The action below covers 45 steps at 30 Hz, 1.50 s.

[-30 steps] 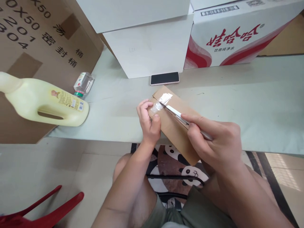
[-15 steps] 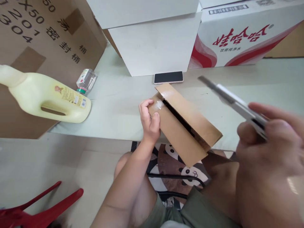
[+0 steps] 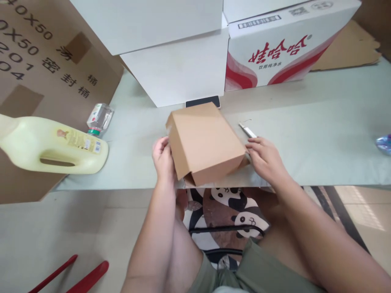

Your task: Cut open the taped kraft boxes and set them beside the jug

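A brown cardboard box (image 3: 207,136) is tilted at the table's front edge, its broad plain face up and its flaps loose underneath. My left hand (image 3: 163,156) is closed on the box's left side, thumb and fingers at the flap. At the box's right corner, my right hand (image 3: 264,158) has its fingertips bent against the cardboard; its thumb is hard to make out. Just beyond those fingers, a white utility knife (image 3: 248,130) lies on the table.
A phone (image 3: 203,101) lies behind the box, partly covered by it. White cartons (image 3: 180,69) stand at the back, with a red-and-white carton (image 3: 271,61) beside them. On the left are a pale yellow jug (image 3: 55,142), a small clear bottle (image 3: 100,118) and a large brown carton (image 3: 27,89).
The right hand has put the utility knife down on the table and moved left to the box. The box has been turned over, from slit flaps up to its plain face up.
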{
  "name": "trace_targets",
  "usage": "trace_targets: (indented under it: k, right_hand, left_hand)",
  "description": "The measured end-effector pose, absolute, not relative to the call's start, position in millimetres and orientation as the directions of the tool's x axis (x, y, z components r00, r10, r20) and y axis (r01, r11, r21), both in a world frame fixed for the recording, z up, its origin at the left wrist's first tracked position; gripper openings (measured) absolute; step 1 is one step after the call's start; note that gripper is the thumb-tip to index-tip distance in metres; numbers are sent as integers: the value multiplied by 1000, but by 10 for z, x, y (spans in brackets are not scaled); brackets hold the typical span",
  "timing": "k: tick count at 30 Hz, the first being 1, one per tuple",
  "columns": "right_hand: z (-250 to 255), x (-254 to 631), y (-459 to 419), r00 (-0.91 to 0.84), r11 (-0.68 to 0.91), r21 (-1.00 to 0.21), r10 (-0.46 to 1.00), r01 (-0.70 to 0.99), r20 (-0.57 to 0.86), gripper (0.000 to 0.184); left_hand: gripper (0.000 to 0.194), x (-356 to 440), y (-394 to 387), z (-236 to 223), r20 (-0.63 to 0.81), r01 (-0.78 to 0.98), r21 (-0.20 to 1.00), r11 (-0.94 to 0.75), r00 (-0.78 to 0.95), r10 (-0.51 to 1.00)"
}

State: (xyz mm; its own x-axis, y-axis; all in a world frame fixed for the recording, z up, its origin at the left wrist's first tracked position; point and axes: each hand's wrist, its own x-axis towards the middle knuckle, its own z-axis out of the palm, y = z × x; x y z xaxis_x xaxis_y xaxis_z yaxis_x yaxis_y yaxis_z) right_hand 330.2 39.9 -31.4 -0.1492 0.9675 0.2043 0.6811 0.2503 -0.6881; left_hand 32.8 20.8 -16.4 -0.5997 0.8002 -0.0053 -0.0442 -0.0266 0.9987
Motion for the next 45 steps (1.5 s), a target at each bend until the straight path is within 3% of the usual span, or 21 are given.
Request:
trace_targets:
  k: [5, 9, 14, 17, 20, 23, 26, 30, 34, 40, 45]
  right_hand:
    - [-165, 3250, 323, -308, 306, -860, 933, 409, 186, 39]
    - [-17, 3228, 217, -336, 318, -907, 916, 275, 219, 54]
    - [3, 3171, 115, -382, 453, -851, 860, 266, 339, 67]
    - [-54, 3134, 105, -370, 452, -844, 866, 288, 337, 72]
    - [-86, 3123, 111, -337, 421, -858, 886, 295, 319, 74]
    - [-66, 3123, 109, -302, 380, -875, 908, 298, 291, 72]
    - [-25, 3116, 108, -222, 294, -898, 948, 328, 230, 64]
    - [-15, 3112, 118, -183, 226, -915, 968, 334, 173, 54]
    - [-40, 3119, 114, -156, 215, -957, 970, 193, 186, 40]
    - [-110, 3094, 123, -13, -33, -999, 999, -16, -33, 30]
    - [-173, 3149, 181, 123, 5, -977, 992, -213, -22, 28]
  left_hand:
    - [35, 265, 239, -165, -168, -263, 965, 13, -578, 798]
    - [41, 164, 250, -149, -169, -214, 975, 62, -526, 834]
    - [46, 96, 242, -61, -133, -237, 971, 28, -441, 888]
    - [45, 134, 191, 44, -103, -271, 962, 4, -350, 931]
    - [56, 158, 119, 126, -93, -302, 953, 10, -262, 961]
    - [66, 144, 74, 150, -114, -322, 946, 38, -222, 968]
    - [64, 134, 84, 133, -127, -347, 936, 50, -204, 971]
    - [65, 195, 149, 77, -183, -290, 952, 95, -295, 938]
    - [59, 281, 177, 34, -176, -180, 978, 106, -443, 879]
    - [55, 215, 220, 11, -229, -230, 962, 150, -370, 900]
    - [49, 281, 149, 13, -22, -4, 1000, 22, -493, 870]
